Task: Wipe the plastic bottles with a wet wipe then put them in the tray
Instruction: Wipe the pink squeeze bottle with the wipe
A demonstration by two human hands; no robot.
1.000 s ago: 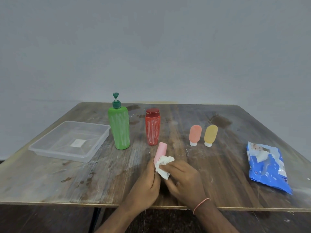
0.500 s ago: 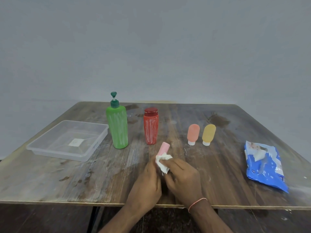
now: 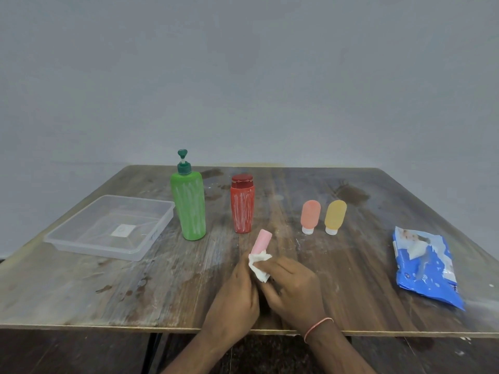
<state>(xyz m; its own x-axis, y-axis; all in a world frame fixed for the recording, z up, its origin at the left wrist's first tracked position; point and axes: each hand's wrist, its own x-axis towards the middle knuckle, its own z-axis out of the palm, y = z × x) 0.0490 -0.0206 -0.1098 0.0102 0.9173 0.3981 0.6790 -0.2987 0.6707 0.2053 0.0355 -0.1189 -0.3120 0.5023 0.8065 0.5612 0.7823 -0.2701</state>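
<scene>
A: Where's the pink bottle (image 3: 260, 241)?

B: Near the table's (image 3: 81, 292) front edge, base in the left hand (image 3: 233, 298), fingers curled round it. The right hand (image 3: 293, 288) pinches a wet wipe (image 3: 259, 264) against it.

A: Handling?

B: Likely light, smooth, slippery when wet; grip the body low. 4 bottles stand unwiped; the clear tray (image 3: 151, 238) sits left.

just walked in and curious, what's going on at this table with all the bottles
A person is cleaning a small pink bottle: the left hand holds it while the right hand rubs it with a white wet wipe. The clear tray holds no bottles yet. The green pump bottle, red bottle, and two small orange and yellow bottles stand on the table, untouched. The blue wipes pack lies to the right.
</scene>
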